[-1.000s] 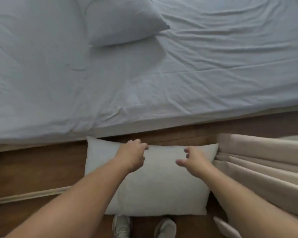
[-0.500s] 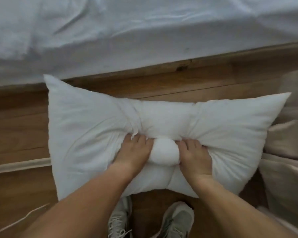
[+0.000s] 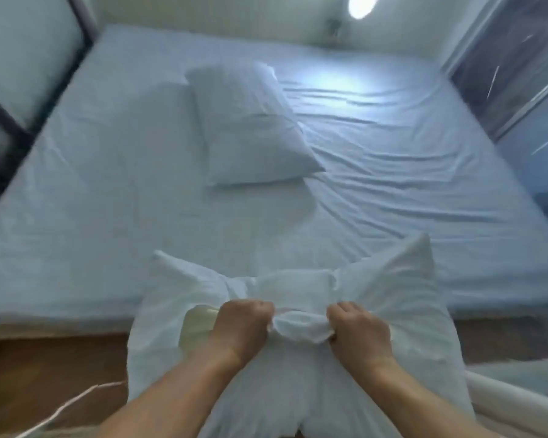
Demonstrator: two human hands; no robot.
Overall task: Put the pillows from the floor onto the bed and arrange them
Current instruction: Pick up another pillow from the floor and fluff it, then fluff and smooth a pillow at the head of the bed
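Observation:
A white pillow (image 3: 393, 298) hangs in front of me, bunched in the middle, above the bed's near edge. My left hand (image 3: 239, 327) and my right hand (image 3: 356, 330) are both clenched on its gathered fabric, close together. A second white pillow (image 3: 253, 128) lies on the bed (image 3: 76, 200) in the middle, towards the far side, angled. The bed is covered with a pale wrinkled sheet.
Wooden floor (image 3: 51, 368) runs along the bed's near side, with a thin white cord (image 3: 70, 403) lying on it. A dark-framed panel (image 3: 10, 99) stands at the left and a curtain (image 3: 503, 374) at the right. A lamp (image 3: 361, 4) glows on the far wall.
Both hands reached down, grabbed the pillow on the floor at its middle and lifted it up. The view rose from the floor to the whole bed.

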